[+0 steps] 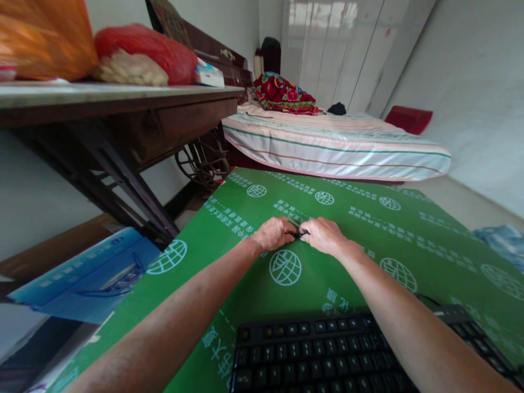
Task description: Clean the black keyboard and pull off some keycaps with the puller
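Both my hands meet over the middle of a green board [254, 295] printed with white globes and lettering. Pinched between the fingers of my left hand [276, 233] and my right hand [323, 234] is a small thin black object [298, 233], with a pale thin strip showing just behind it. Its kind is mostly hidden by the fingers. The two hands are close together, fingertips nearly touching. A black keyboard [303, 349] lies on the board nearer to me, partly under my right forearm, with a bit of black cable at its back edge.
On the left stands a table [123, 98] with a dark wooden frame, bearing an orange bag [45, 38] and a red bag [151, 49]. Below it is a blue bag [90, 273]. Beyond the board is a bed [335, 142] with a red floral blanket [284, 93].
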`<state>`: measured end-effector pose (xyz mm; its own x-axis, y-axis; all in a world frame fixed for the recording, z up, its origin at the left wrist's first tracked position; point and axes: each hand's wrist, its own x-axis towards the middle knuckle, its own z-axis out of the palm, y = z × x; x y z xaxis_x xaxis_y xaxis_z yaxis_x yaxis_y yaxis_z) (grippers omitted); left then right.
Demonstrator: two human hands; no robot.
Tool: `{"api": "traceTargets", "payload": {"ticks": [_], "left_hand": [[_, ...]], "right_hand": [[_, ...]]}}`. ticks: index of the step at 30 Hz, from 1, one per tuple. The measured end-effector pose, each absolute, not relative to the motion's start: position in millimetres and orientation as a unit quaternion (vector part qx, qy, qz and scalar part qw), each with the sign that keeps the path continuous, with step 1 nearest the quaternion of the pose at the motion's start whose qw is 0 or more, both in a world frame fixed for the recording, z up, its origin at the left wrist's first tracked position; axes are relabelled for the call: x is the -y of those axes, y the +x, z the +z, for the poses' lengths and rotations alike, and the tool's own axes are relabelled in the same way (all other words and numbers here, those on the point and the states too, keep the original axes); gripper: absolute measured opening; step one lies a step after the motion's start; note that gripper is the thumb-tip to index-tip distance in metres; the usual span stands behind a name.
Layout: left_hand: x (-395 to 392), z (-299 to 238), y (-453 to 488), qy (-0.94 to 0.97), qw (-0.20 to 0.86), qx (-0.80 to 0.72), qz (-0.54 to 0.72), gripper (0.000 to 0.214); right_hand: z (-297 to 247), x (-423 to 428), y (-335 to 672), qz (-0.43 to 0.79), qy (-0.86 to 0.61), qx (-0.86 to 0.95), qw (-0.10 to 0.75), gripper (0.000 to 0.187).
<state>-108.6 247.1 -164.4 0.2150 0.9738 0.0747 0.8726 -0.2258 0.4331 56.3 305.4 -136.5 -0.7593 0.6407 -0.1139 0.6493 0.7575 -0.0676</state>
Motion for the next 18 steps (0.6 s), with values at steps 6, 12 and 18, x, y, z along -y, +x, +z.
{"api": "traceTargets", "payload": {"ticks": [6,12,18], "left_hand": [[-245.6,-164.5,-109.3,0.765,0.151,-0.601,0.175,0.018],[-244.1,-164.5,-109.6,0.764,0.149,-0.602,0.179,0.019],[-245.6,-165.7,-109.3,0.762,0.143,-0.605,0.179,0.018]], "right_hand": [[-137.4,-305.8,57.3,-0.050,0.341,-0.938,0.036,0.015],[-136.9,-306.1,57.6,-0.050,0.346,-0.936,0.037,0.015],[-137.3,-307.5,58.2,-0.049,0.348,-0.936,0.035,0.016]]}}
